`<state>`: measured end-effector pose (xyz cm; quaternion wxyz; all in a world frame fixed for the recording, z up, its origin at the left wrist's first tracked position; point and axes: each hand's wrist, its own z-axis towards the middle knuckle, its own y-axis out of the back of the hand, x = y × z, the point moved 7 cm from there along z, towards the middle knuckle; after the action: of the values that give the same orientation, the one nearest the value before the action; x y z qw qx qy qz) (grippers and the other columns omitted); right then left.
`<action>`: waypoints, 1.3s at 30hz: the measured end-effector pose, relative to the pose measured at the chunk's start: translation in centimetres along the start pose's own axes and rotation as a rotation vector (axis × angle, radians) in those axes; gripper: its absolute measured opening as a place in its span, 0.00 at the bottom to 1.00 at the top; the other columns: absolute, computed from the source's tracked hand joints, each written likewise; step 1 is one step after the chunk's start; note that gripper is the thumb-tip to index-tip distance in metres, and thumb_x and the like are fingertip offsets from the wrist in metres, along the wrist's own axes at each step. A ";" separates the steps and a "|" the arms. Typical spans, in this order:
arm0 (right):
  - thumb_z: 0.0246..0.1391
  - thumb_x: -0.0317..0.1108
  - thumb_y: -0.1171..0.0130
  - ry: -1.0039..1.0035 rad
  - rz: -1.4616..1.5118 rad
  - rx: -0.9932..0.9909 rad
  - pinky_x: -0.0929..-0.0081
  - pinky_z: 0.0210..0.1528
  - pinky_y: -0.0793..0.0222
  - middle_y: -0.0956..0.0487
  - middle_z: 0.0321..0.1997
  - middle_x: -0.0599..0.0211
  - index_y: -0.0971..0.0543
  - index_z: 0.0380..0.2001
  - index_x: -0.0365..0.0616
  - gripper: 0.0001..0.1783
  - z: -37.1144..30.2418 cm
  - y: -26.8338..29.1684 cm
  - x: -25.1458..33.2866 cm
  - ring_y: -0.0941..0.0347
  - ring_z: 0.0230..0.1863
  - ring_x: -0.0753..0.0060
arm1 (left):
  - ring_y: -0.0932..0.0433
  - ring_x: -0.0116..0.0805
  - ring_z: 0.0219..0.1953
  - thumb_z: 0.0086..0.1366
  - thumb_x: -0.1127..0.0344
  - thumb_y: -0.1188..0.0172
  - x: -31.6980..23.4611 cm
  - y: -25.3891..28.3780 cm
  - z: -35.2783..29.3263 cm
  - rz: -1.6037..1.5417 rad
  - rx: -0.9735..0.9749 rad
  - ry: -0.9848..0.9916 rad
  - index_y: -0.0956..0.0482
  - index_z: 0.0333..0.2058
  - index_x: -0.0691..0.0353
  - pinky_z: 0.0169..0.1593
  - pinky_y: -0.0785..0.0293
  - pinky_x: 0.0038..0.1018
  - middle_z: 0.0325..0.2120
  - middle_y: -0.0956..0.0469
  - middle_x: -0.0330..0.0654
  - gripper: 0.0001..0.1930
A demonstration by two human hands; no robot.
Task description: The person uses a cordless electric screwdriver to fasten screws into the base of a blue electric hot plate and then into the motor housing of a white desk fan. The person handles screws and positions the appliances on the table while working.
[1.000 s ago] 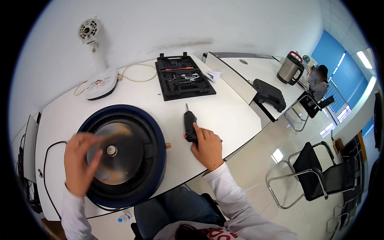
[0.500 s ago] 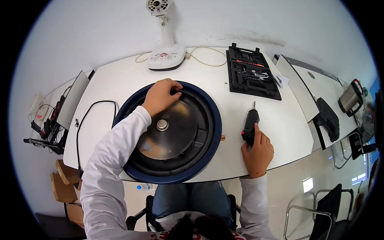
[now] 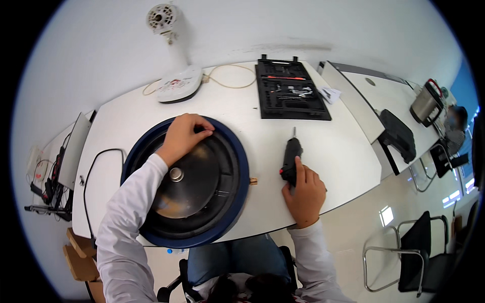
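Indoors at a white tabletop point(image 3: 348, 156), a person in white sleeves works over a round black appliance with a dark blue rim point(image 3: 244, 174), which sits on the left part of the table, near its front edge. The left hand point(image 3: 186, 135) reaches across the appliance to its far side, thumb and fingertips drawn close together just inside the rim; whether anything small is pinched between them cannot be told. Below the wrist lies a dark grey metal disc point(image 3: 202, 177), stained tan in patches, with a silver round knob point(image 3: 176, 174) at its centre. A copper-coloured fitting point(image 3: 254, 181) juts from the appliance's right side.

To the right, the right hand point(image 3: 306, 197) touches the near end of a black pistol-shaped power screwdriver point(image 3: 291, 153), thumb and index finger about its handle; how firmly they close on it cannot be told. Its bit points away from the person, toward an open black plastic tool case point(image 3: 321, 114) farther back on the table. Beside the case lies a white slip of paper point(image 3: 330, 94). At the back left stands a white fan body with a round vented head point(image 3: 161, 18).
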<state>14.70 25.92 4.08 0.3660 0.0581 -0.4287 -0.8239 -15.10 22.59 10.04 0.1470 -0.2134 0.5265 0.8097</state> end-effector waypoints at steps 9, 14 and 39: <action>0.36 0.34 0.40 0.005 0.037 0.006 0.66 0.41 0.33 0.26 0.43 0.64 0.33 0.56 0.45 0.37 -0.1 -0.4 -0.3 0.29 0.44 0.64 | 0.23 0.41 0.31 0.45 0.70 0.32 -1.1 0.2 -0.6 0.049 -0.167 -0.055 0.19 0.24 0.60 0.36 0.29 0.31 0.25 0.21 0.43 0.06; 0.36 0.33 0.40 -0.017 0.027 0.008 0.67 0.41 0.34 0.26 0.42 0.64 0.32 0.55 0.44 0.36 -0.1 0.3 -1.0 0.29 0.43 0.64 | 0.24 0.42 0.31 0.44 0.71 0.32 -2.0 -0.2 0.2 0.084 -0.155 -0.084 0.19 0.23 0.61 0.36 0.30 0.31 0.24 0.22 0.43 0.05; 0.38 0.34 0.42 0.004 0.004 -0.022 0.69 0.43 0.34 0.27 0.42 0.63 0.33 0.57 0.45 0.36 -0.4 0.2 -0.8 0.30 0.43 0.64 | 0.26 0.40 0.31 0.43 0.75 0.36 -4.4 -0.6 -0.4 0.276 -0.152 -0.242 0.23 0.21 0.60 0.46 0.33 0.34 0.22 0.24 0.41 0.05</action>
<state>15.50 26.11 3.80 0.3692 0.0549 -0.4189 -0.8278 -10.92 22.41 11.63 0.0803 -0.0508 0.4665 0.8794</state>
